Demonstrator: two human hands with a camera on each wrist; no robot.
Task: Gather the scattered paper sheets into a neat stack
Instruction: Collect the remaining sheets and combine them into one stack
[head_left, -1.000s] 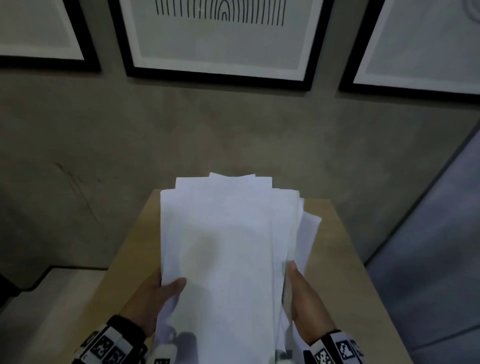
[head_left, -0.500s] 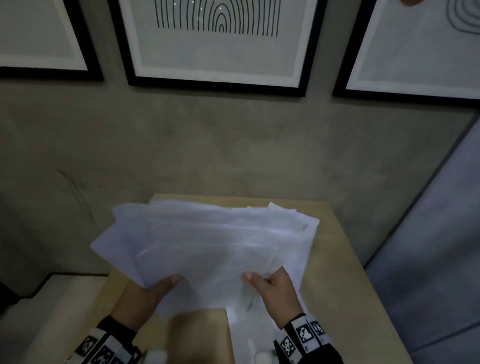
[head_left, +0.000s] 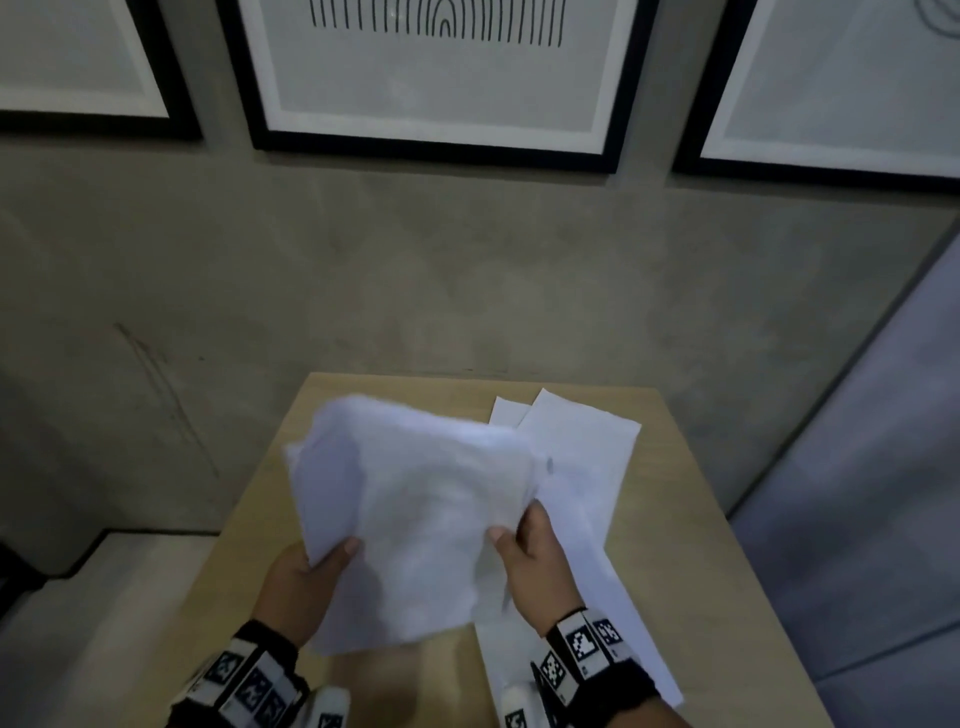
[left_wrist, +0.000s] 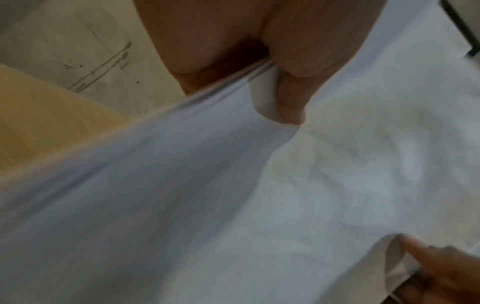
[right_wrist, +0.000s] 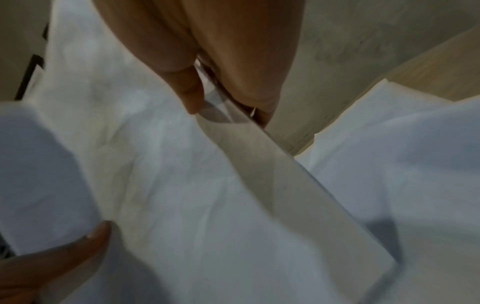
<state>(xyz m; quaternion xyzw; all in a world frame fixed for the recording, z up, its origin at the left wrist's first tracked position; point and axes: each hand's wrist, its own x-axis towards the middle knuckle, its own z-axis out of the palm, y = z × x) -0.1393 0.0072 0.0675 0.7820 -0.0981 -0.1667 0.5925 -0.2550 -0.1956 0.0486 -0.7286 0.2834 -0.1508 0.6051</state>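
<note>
Several sheets make up the bundle of paper (head_left: 415, 499) that we hold above the wooden table (head_left: 675, 545), its far edges blurred and fanned rather than squared. Our left hand (head_left: 298, 582) pinches the near left corner, thumb on top and the other digits hidden beneath; the left wrist view shows the paper edges wedged into the crook of that thumb. Our right hand (head_left: 530, 561) pinches the near right edge, thumb over the top sheet, with a few edges showing between thumb and fingers (right_wrist: 259, 90).

The bundle runs away from both grips toward the wall (head_left: 467, 270), its length tilted up and leftward. Just to its right, two or more loose sheets (head_left: 587, 467) lie flat on the table, their long axis running from the far edge back toward us and passing under our right wrist. They sit on the right hand's side, so we judge that hand the nearer one for collecting them, or the bundle could be laid on them.

Three framed pictures (head_left: 426, 78) hang on the wall above.
</note>
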